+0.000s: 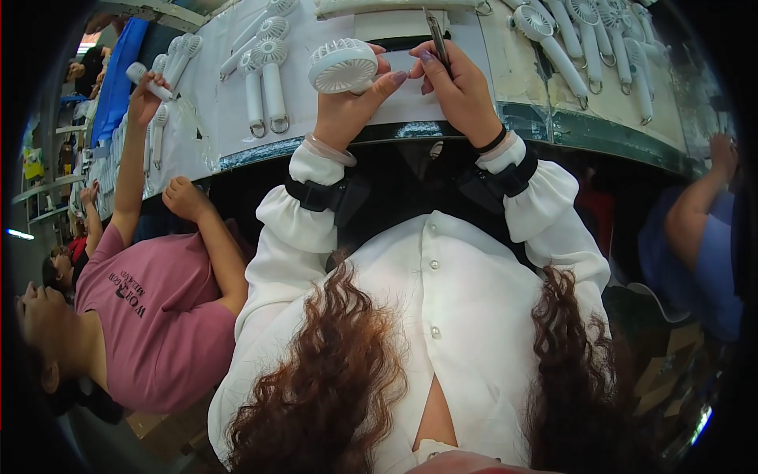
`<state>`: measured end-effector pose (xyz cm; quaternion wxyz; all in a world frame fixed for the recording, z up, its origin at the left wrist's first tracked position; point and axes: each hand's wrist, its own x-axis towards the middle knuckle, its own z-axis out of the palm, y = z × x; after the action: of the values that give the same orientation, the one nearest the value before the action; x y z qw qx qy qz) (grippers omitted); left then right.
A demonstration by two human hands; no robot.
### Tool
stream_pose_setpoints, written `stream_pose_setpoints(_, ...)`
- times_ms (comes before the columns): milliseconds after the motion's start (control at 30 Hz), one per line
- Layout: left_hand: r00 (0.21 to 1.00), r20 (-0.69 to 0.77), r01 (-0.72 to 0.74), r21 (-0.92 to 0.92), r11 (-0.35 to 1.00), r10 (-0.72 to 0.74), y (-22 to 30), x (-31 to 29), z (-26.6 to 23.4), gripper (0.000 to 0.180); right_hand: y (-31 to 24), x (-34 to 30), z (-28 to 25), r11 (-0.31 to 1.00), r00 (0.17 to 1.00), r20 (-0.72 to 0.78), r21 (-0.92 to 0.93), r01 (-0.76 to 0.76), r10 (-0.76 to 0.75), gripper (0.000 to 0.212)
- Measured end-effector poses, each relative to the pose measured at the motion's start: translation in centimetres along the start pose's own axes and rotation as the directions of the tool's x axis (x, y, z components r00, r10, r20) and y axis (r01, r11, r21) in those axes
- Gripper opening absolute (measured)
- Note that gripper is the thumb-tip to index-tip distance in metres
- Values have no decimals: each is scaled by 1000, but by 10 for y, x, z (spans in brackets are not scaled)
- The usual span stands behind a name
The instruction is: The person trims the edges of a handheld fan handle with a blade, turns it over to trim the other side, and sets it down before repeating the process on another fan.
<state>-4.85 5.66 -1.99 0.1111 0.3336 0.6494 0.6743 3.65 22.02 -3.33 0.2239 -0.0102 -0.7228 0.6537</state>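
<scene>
My left hand (344, 115) is closed around a white handheld fan (343, 66), its round slotted head facing up and left. The rest of the fan is hidden by my fingers and palm. Close by on the right, my right hand (467, 96) grips a slim, dark, pointed metal tool (437, 38), whose exact kind I cannot make out. It points up and away from me. My right thumb and fingertips are bunched beside the fan, near my left thumb; whether they touch it or hold something small, I cannot tell.
White handheld fans (272, 79) lie in a group on the left of the table, and several more fans (588, 39) are on the right. The dark table edge (616, 138) runs before me. At left, a co-worker in pink (162, 316) holds a white part; another person (695, 237) sits at right.
</scene>
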Motion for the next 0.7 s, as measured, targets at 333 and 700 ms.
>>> stream_pose_setpoints(333, 994, 80, -85, 66, 994, 79, 1, -6, -12, 65, 1, 0, 1, 1000, 1000, 8, 15, 5, -5, 20)
stream_pose_setpoints(700, 997, 76, -30, 84, 996, 24, 22, -41, -41, 117, -6, -3, 0, 1000, 1000, 5, 10, -7, 7, 19)
